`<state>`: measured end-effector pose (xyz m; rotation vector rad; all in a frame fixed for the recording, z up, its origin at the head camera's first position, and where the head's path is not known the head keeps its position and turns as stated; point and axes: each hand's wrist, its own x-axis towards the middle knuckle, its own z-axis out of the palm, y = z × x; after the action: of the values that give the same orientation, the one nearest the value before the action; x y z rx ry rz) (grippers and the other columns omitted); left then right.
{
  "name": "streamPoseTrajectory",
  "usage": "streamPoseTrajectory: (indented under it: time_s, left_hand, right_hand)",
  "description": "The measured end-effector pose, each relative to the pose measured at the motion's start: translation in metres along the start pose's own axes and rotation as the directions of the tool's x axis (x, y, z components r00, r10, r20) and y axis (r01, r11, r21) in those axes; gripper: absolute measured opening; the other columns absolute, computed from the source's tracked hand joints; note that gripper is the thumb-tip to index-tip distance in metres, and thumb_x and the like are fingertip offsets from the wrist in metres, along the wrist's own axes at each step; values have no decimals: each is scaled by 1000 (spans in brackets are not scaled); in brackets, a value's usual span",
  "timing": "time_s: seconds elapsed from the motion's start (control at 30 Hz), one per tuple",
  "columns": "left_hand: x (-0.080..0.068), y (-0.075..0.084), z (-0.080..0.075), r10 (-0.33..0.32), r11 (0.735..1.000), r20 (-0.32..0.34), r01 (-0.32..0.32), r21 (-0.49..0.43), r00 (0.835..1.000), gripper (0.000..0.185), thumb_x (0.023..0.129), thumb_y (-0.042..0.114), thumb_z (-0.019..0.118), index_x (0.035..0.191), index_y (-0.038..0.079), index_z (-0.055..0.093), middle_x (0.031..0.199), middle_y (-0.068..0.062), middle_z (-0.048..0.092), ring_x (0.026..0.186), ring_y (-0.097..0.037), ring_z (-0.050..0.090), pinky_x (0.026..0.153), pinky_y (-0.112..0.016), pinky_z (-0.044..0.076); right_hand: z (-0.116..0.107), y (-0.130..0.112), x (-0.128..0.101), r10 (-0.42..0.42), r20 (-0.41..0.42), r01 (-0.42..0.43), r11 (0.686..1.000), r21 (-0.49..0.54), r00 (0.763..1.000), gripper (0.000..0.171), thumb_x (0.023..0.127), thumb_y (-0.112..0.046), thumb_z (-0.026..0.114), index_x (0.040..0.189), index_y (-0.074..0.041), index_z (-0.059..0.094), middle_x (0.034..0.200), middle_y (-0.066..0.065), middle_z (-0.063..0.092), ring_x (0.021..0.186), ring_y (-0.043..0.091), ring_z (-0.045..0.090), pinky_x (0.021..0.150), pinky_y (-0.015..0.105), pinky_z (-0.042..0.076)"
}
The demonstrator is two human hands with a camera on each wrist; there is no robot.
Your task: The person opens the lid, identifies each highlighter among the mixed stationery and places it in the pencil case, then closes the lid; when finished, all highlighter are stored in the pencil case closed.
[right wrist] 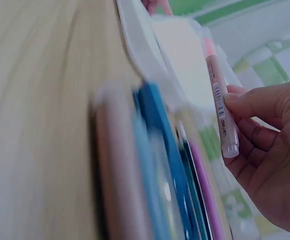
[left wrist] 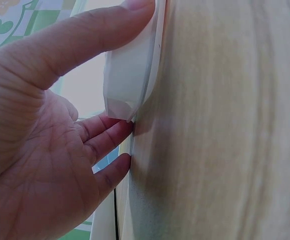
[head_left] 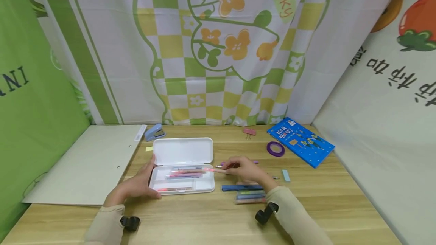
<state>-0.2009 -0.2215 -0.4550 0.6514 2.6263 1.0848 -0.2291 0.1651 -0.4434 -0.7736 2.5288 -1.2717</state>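
Observation:
A white pencil case (head_left: pixel 204 186) lies on the table with its lid (head_left: pixel 182 151) raised at the back. Several pens (head_left: pixel 185 174) lie in its main compartment, and a reddish pen (head_left: pixel 175 189) lies along the front. My left hand (head_left: pixel 140 182) holds the case's left end, thumb at the front corner and fingers along the far side. My right hand (head_left: pixel 243 167) pinches a pale pink highlighter (right wrist: pixel 217 95) between thumb and fingers. Its pink end points left, over the right edge of the case. Below that hand lie a blue pen (head_left: pixel 233 188) and several highlighters (head_left: pixel 250 197).
A blue stapler (head_left: pixel 154 132) and a large pale board (head_left: pixel 85 162) are at the left. Behind and right are a pink binder clip (head_left: pixel 249 131), a purple tape roll (head_left: pixel 268 150), a blue book (head_left: pixel 301 142) and a light blue strip (head_left: pixel 285 175).

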Motion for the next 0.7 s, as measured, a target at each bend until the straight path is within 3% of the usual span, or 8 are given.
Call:
streamPoseTrajectory:
  time_s: [0.33,0.7]
  left_hand:
    - [0,0,0,-3,1000,-1,3,5,1000,135,61,26,88,144,-11,-12,146,-40,5,133,-53,8,106,-63,12]
    - [1,-1,1,-6,1000,-2,6,7,1000,135,61,25,88,144,-10,-12,146,-39,4,134,-53,7,106,-63,12]
  right_hand:
    - [51,-29,55,-146,67,147,989,-16,987,9,86,-1,65,91,-1,72,89,6,68,75,4,53,69,20,46]
    - [80,-41,73,-243,51,249,954,-168,969,7,82,2,67,86,-2,73,83,7,68,77,9,57,71,17,46]
